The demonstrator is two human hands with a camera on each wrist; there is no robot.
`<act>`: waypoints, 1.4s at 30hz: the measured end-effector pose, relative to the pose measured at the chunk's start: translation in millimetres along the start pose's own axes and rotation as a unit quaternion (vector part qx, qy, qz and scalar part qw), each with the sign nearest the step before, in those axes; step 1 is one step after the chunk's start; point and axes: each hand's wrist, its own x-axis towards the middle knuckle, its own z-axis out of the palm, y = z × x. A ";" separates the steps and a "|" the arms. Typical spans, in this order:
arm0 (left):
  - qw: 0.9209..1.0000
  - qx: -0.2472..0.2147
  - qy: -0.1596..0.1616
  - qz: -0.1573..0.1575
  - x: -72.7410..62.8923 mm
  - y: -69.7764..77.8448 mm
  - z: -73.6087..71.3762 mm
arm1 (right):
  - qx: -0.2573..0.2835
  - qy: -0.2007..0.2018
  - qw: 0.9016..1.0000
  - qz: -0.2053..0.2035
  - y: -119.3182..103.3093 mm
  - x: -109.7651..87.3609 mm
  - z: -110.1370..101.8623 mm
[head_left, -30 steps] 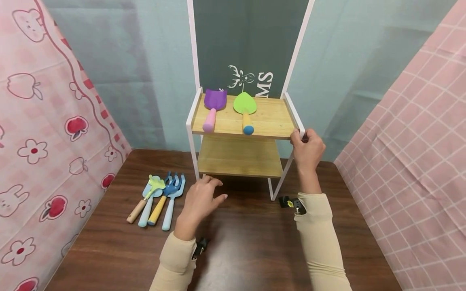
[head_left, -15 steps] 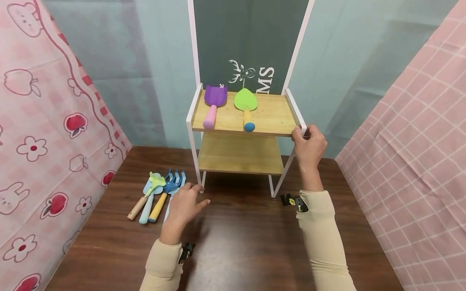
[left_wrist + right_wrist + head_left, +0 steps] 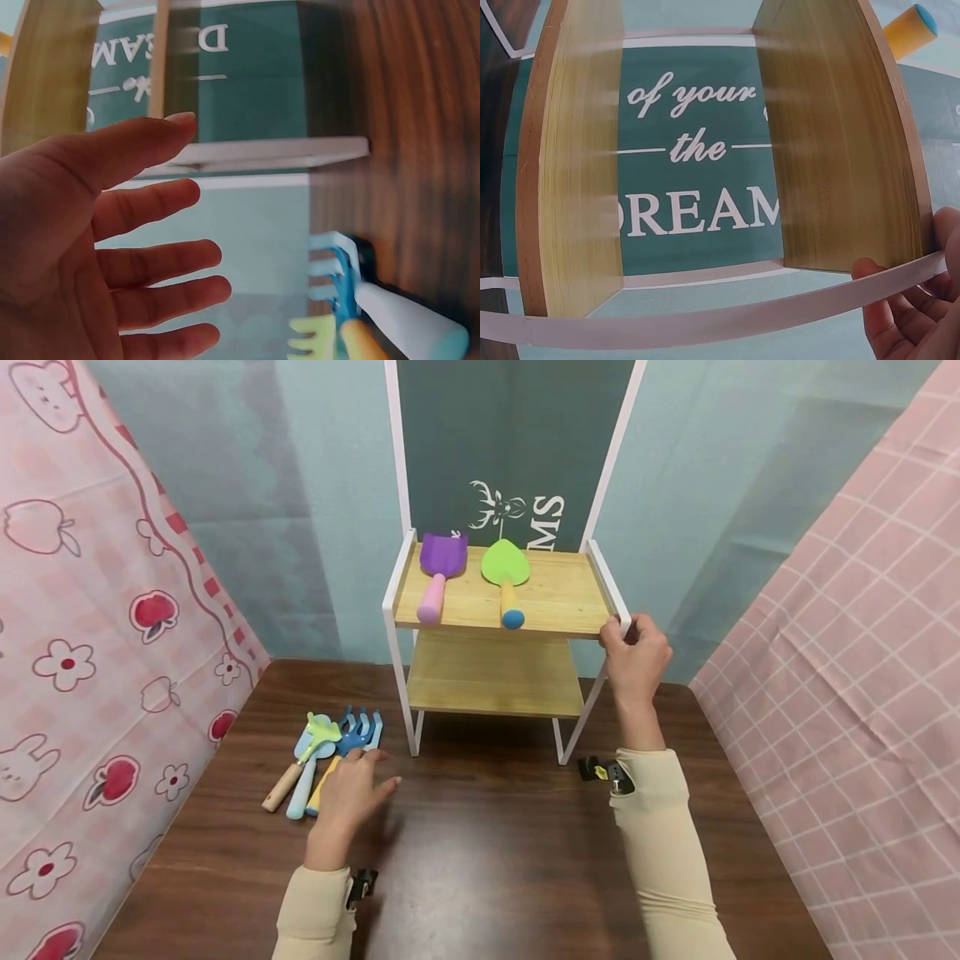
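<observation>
My right hand (image 3: 637,660) grips the front right corner of a two-tier wooden shelf (image 3: 558,597) with a white frame. My left hand (image 3: 347,793), fingers extended and apart, hovers over the tools on the left and holds nothing. It partly covers a light blue hand fork (image 3: 409,322) and a blue rake (image 3: 352,739) with a yellow handle. Beside them lie a light blue shovel (image 3: 302,789) and a small green rake (image 3: 322,731) with a wooden handle. A purple shovel (image 3: 442,558) and a green shovel (image 3: 505,564) rest on the top tier.
Behind the top tier rises a dark green panel (image 3: 517,427) with white lettering. The brown table (image 3: 487,860) bears the shelf and tools. Pink patterned cloth (image 3: 112,693) hangs at the left, and pink checked cloth (image 3: 840,677) at the right.
My left hand has moved left and a little down, from the shelf's front left leg to the tools. My right hand keeps its grip on the shelf corner.
</observation>
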 end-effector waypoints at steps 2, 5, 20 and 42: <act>1.000 -0.001 0.000 -0.011 -1.2 -5.0 0.9 | 0.000 -0.002 1.000 -0.001 -0.4 0.4 0.1; 1.000 -0.002 0.002 -0.020 -2.9 -12.4 1.8 | 0.003 -0.005 1.000 -0.001 -1.3 0.6 -0.1; 0.993 -0.007 -0.036 -0.112 -19.8 -67.1 -2.0 | 0.018 -0.004 1.000 0.003 -0.6 -0.2 -0.5; 0.982 -0.122 0.078 -0.125 -44.7 -133.3 10.5 | 0.023 -0.001 1.000 0.002 1.4 -1.0 -0.6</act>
